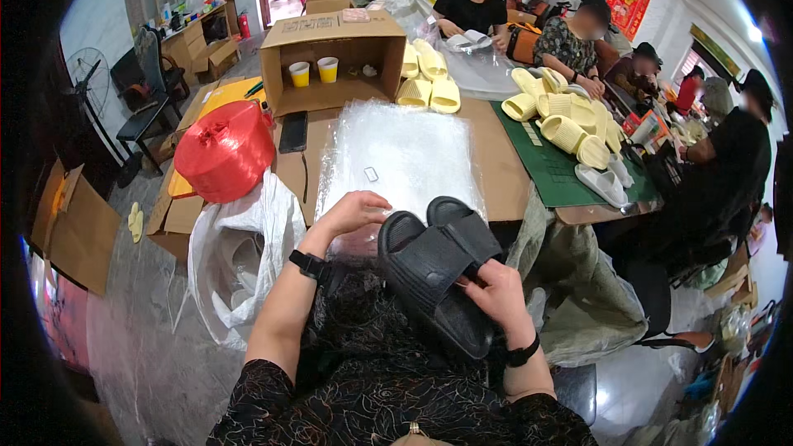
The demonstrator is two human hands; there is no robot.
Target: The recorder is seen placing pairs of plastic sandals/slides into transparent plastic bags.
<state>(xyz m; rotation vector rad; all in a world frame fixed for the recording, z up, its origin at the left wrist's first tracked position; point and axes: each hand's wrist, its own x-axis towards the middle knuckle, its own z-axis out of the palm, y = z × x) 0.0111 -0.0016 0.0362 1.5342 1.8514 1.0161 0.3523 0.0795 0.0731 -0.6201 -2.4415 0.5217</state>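
A pair of black slide sandals (429, 264) is in my right hand (498, 296), whose fingers grip them at the straps. The slides lie close together, toes away from me, above my lap at the near table edge. My left hand (357, 213) is over the near edge of a stack of clear plastic bags (405, 149), fingers stretched and apart, with nothing seen in it. Whether its fingertips touch the bags, I cannot tell. On the stack lies a small white rectangular tag or label (372, 174).
A big red twine roll (225, 151) stands left, above a white sack (241, 256). Behind the bags, an open carton (330, 29) holds two yellow-and-white cups. Yellow slides (570, 111) cover a green mat (529, 144). A black phone (293, 132) lies near the carton. Several people sit along the right.
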